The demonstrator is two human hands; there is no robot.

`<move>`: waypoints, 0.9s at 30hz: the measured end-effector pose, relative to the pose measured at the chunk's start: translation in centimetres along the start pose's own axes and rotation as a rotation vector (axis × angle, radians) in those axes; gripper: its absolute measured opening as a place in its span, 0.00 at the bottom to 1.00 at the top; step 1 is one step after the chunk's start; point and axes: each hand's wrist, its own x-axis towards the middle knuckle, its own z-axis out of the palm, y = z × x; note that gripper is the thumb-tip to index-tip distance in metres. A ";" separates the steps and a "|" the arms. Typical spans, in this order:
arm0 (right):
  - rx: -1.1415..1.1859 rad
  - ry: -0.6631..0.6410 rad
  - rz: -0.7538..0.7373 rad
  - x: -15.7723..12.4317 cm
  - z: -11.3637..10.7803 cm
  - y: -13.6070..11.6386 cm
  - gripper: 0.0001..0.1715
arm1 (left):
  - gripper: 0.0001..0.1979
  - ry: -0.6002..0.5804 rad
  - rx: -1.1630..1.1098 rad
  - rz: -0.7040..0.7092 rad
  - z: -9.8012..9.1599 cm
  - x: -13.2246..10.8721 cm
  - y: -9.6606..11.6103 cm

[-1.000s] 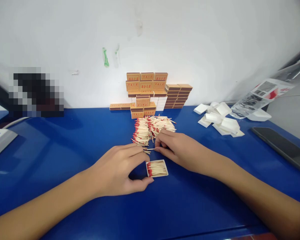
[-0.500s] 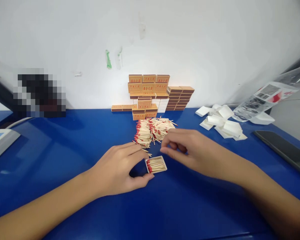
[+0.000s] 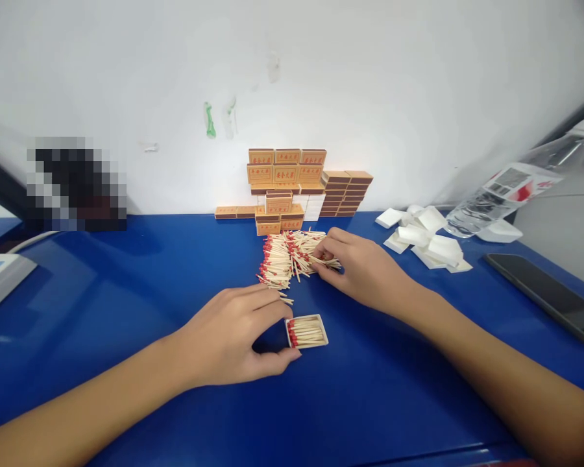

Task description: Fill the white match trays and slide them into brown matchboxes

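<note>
A small white matchbox tray [image 3: 324,322] rests on the blue table, filled with red-headed matches [image 3: 306,332] lying side by side. My left hand [image 3: 238,331] has its thumb and forefinger around the left end of this tray, steadying it. Behind it spreads a loose pile of matches [image 3: 275,259], heads mostly to the left. My right hand [image 3: 357,263] is at the pile's right edge, fingers pinched on several matches [image 3: 331,263] whose ends stick out between thumb and fingertips.
Filled matchboxes [image 3: 286,174] stand stacked against the wall, with more piled beside them [image 3: 346,194]. At right are empty white trays [image 3: 431,240], a plastic bottle [image 3: 486,201] and a phone [image 3: 540,292]. A power strip [image 3: 4,279] sits at left.
My right hand has gone from beside the tray up to the match pile and closed on some matches. My left hand stays at the tray.
</note>
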 end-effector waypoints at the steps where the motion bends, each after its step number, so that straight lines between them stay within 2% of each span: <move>1: -0.009 -0.003 -0.004 0.1 0.0 0.0 0.07 | 0.12 -0.001 -0.001 -0.001 0.0 0.0 0.0; 7: -0.065 -0.012 -0.028 -0.1 -0.4 0.5 0.09 | 0.11 0.017 0.014 0.003 -0.2 0.1 -0.1; 11: 0.021 0.049 -0.073 -0.2 -1.1 0.7 0.08 | 0.11 0.069 0.059 -0.022 -0.2 0.1 -0.2; 15: 0.149 0.052 -0.105 -0.6 -2.4 -0.2 0.05 | 0.13 0.102 0.091 -0.074 -0.1 0.0 -0.4; 20: 0.292 -0.048 -0.149 -1.5 -3.2 -2.8 0.04 | 0.12 0.088 0.092 -0.103 -0.2 0.1 -0.4; 24: 0.282 -0.128 -0.203 -2.0 -2.4 -4.3 0.03 | 0.11 0.077 0.083 -0.092 -0.1 0.1 -0.3; 27: 0.258 -0.162 -0.221 -2.0 -1.8 -4.5 0.05 | 0.11 0.080 0.085 -0.073 -0.1 0.1 -0.2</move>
